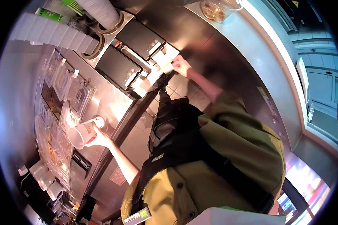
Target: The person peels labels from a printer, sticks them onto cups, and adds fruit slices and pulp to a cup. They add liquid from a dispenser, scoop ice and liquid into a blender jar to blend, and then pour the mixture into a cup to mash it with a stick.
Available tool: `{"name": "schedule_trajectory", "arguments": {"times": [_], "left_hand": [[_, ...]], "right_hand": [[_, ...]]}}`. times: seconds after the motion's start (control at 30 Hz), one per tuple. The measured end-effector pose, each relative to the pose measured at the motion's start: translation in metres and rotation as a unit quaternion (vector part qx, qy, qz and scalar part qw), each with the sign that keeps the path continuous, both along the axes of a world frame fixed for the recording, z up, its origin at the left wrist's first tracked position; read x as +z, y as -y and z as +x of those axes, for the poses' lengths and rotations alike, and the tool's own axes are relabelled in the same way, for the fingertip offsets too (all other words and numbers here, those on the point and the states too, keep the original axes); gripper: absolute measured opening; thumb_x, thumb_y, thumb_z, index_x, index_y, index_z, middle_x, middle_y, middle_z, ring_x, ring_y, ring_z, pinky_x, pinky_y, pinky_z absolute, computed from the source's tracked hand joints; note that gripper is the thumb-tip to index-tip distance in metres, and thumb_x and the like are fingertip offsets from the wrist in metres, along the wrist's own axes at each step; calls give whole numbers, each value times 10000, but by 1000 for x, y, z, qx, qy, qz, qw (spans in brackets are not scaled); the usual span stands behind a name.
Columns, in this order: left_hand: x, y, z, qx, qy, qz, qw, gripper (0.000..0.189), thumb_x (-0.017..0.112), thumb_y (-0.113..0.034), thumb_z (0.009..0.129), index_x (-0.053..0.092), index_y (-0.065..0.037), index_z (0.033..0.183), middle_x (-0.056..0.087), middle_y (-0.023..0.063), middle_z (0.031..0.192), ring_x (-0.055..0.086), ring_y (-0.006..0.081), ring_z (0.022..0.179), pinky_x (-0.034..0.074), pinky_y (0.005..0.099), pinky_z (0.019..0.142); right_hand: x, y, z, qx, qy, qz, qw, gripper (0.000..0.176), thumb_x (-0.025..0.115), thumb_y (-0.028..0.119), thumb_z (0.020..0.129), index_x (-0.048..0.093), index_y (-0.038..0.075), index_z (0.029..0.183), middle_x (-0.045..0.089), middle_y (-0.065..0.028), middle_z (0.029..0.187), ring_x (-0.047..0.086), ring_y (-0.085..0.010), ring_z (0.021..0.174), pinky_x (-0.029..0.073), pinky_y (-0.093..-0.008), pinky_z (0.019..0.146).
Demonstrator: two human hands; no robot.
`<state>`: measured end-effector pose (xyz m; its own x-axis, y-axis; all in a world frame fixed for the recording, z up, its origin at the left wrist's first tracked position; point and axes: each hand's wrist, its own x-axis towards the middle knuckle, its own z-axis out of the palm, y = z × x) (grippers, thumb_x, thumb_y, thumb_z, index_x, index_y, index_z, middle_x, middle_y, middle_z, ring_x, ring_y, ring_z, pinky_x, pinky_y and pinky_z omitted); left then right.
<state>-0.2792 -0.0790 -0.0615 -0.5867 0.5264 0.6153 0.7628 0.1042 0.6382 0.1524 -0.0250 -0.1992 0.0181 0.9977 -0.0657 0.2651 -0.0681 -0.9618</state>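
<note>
My left hand [98, 138] is wrapped round a translucent plastic cup [79, 135], which it holds tilted above the steel counter. Some printing shows on the cup's side. My right hand [181, 66] is at the front of the farther of two black label printers [141, 39], fingers pinched on a white paper label [164, 62] at its outlet. Glare washes out part of the label. Beside it stands the nearer black printer [118, 71], with a bright white strip at its front.
Stacks of cups [52, 33] lie in holders at the upper left. Lidded clear containers [77, 93] line the left counter. A small black device with a display [81, 162] is near its edge. A clear bowl [218, 9] stands on the top-right counter.
</note>
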Motion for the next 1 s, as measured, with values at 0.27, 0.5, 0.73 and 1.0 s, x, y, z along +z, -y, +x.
{"name": "schedule_trajectory", "arguments": {"times": [0.27,0.5,0.73,1.0], "left_hand": [[29,51,107,-273,162,-42,947,560,526,-73,829,230,-4,1298,394,177,1226,458,261,1063,361,372,924],[111,-91,173,-442,220,61,867,421,509,-11,832,370,-15,1229,440,133,1188,491,212,1032,378,326,914],[164,-217,173,-423,187,88,882,272,554,-68,817,523,7,1077,584,97,965,557,150,877,428,255,813],[160,-394,175,-392,334,37,857,330,464,-55,803,477,33,1121,545,124,1034,533,182,923,417,258,796]], "right_hand": [[124,50,8,17,-262,-46,964,192,541,6,782,565,13,973,563,6,799,517,-59,735,433,-213,682],[163,24,-7,3,-159,-37,987,180,584,29,778,624,-4,951,619,-41,795,547,-77,663,458,-207,604],[190,9,-4,-21,116,153,981,115,586,35,742,622,-18,838,594,-116,750,576,-190,653,443,-263,597],[198,6,4,34,241,280,929,66,558,17,737,567,41,798,596,-89,761,584,-263,702,477,-334,617]]}}
